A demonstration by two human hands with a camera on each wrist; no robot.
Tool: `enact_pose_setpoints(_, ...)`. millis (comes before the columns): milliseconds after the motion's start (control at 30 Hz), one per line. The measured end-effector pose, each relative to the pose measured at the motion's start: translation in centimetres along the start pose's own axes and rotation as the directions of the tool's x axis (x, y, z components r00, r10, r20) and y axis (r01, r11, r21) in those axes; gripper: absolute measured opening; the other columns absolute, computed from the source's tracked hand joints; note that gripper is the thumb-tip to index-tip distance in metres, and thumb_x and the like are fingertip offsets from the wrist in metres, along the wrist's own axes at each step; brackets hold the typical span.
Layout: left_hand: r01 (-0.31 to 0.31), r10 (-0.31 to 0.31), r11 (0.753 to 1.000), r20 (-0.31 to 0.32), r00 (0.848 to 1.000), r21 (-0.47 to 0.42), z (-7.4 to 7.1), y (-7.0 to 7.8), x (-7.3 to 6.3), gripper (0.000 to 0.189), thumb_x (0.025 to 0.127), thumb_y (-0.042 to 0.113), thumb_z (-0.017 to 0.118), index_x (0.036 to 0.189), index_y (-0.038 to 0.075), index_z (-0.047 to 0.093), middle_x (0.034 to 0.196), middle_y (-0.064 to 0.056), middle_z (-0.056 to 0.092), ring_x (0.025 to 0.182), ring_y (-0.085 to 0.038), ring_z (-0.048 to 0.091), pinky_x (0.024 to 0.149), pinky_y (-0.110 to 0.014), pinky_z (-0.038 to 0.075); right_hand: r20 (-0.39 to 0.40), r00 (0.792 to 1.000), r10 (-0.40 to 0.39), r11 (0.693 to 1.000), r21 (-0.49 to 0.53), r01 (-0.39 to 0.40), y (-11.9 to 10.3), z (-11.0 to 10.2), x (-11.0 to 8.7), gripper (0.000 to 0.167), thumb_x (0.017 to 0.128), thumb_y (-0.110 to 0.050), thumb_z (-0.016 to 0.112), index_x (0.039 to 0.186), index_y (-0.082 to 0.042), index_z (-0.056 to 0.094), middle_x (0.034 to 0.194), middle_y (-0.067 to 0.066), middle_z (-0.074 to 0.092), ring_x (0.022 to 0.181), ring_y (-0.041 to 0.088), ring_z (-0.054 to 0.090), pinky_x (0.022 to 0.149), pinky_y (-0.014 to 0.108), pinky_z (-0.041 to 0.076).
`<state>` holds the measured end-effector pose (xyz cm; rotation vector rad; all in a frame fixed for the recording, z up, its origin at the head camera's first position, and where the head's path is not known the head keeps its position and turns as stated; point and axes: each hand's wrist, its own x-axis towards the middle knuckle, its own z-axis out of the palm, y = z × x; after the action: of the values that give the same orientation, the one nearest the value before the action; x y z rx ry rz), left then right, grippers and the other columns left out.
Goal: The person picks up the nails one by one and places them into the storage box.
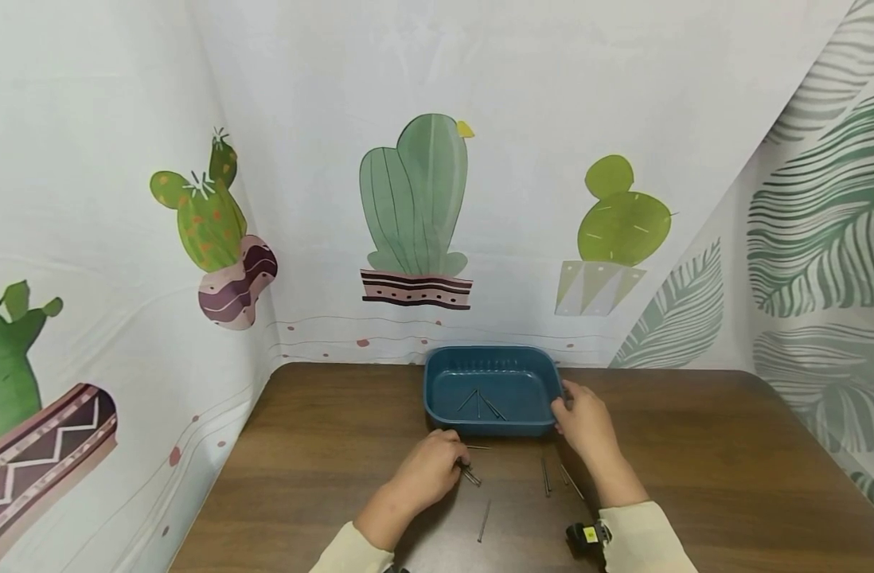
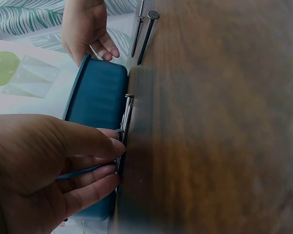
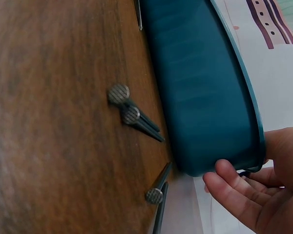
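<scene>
The nails (image 1: 469, 475) are long, thin and of dark grey metal, and the right wrist view shows that their heads are round and flat, with a small checked pattern. The tray (image 1: 490, 429) is deep blue, with rounded corners and a raised rim, and it stands at the far side of the brown tabletop (image 1: 322, 446). The left hand (image 1: 428, 471) is nearly closed, and it pinches a small bunch of nails between its thumb and fingers, low over the tabletop; this bunch sticks out at about four o'clock of the hand. From the same hand, the tray is at one to two o'clock, a lone nail (image 1: 484, 521) lies at four, and two small groups lie farther away at three. Several more nails lie inside the tray, crossing each other. The right hand (image 1: 586, 422) is partly open and holds the tray by its three o'clock end, while the loose groups are at six to eight o'clock from it. How many nails the left hand holds I cannot tell, because the fingers cover them partly. In the right wrist view, the right thumb is mostly hidden behind the tray, and the tray is cut off by the upper edge.
</scene>
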<state>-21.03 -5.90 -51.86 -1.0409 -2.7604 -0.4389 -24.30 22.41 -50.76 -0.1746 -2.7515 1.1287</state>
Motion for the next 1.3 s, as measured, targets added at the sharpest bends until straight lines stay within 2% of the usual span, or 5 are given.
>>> enact_pose_setpoints(533,-0.012,0.012,1.000,0.013,1.000,-0.014,0.06,-0.27,0.11,0.011,0.081,0.007,0.078,0.082,0.017,0.076,0.084,0.009,0.065,0.083,-0.008,0.061,0.080,-0.020,0.051,0.000,1.000,0.003,1.000,-0.009,-0.003,0.01,-0.03,0.10,0.051,0.096,-0.012,0.053,0.140,0.014,0.047,0.121,0.033,0.058,0.063,0.013,0.068,0.057,0.025,0.056)
enact_pose_setpoints(633,-0.015,0.016,1.000,0.026,1.000,-0.022,-0.10,-0.34,0.12,0.010,0.081,0.008,0.079,0.081,0.018,0.076,0.085,0.009,0.065,0.084,-0.009,0.060,0.077,-0.019,0.050,-0.002,1.000,0.000,1.000,-0.012,0.000,-0.02,0.01,0.18,0.052,0.096,-0.012,0.052,0.140,0.014,0.047,0.119,0.032,0.058,0.063,0.013,0.068,0.056,0.025,0.055)
enact_pose_setpoints(867,-0.020,0.022,0.999,0.049,0.999,-0.044,-0.22,-0.49,0.16,0.010,0.081,0.010,0.080,0.082,0.019,0.077,0.086,0.009,0.064,0.085,-0.008,0.060,0.079,-0.020,0.050,0.001,1.000,0.011,1.000,-0.006,-0.011,-0.10,-0.03,0.24,0.052,0.096,-0.013,0.052,0.141,0.014,0.047,0.121,0.032,0.058,0.065,0.014,0.068,0.056,0.025,0.056)
enact_pose_setpoints(1300,-0.041,0.042,0.999,0.040,0.998,-0.012,0.20,-0.51,0.08,0.008,0.084,0.012,0.079,0.082,0.020,0.076,0.087,0.010,0.066,0.086,-0.008,0.062,0.080,-0.020,0.051,0.000,1.000,0.001,1.000,-0.015,-0.001,0.04,-0.06,0.06,0.051,0.096,-0.011,0.053,0.139,0.014,0.048,0.117,0.031,0.059,0.062,0.012,0.067,0.057,0.025,0.055)
